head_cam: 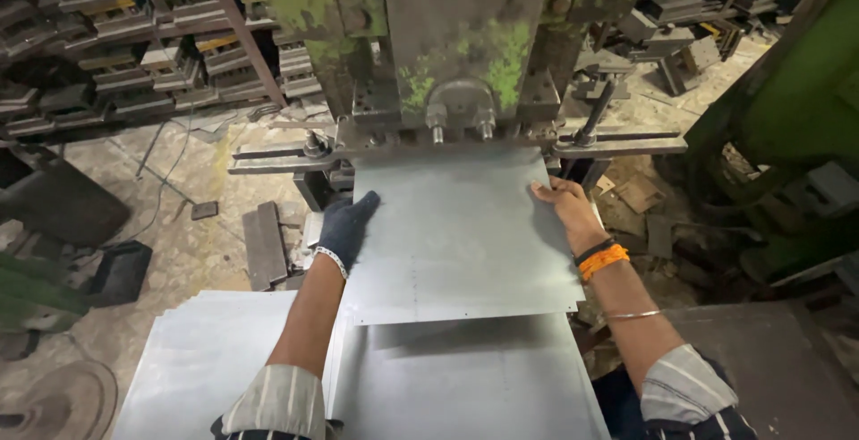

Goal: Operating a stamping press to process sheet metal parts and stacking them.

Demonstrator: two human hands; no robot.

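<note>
Striped sleeve cuffs (273,400) are sitting nearest the lens, both forearms reaching forward over a stack of flat metal sheets (465,377) that is lying low in the view. A second pile of sheets (201,359) is fanning out beside it on the left.

Above the stack, one grey metal sheet (461,239) is lying flat, its far edge running in under the green press (465,37). Small holes are dotting its near edge and middle.

Left hand (347,227), in a dark glove, is resting palm-down on the sheet's left edge, fingers pressed together and pointing forward. Right hand (559,203), bare, is gripping the right edge near the far corner, fingers curled onto the top face; the thumb is not showing. An orange band (601,261) and a thin bangle are circling that wrist.

Obstructions: the press ram with two bolts (461,122) is hanging directly over the sheet's far edge. Clamp bars (277,158) are projecting left and right at bed level, the right one just beyond the bare fingers.

Surroundings: dark steel blocks (266,243) are lying on the floor left of the bed; racks of dies (134,37) are filling the upper left; a green machine frame (787,100) is standing at right.
</note>
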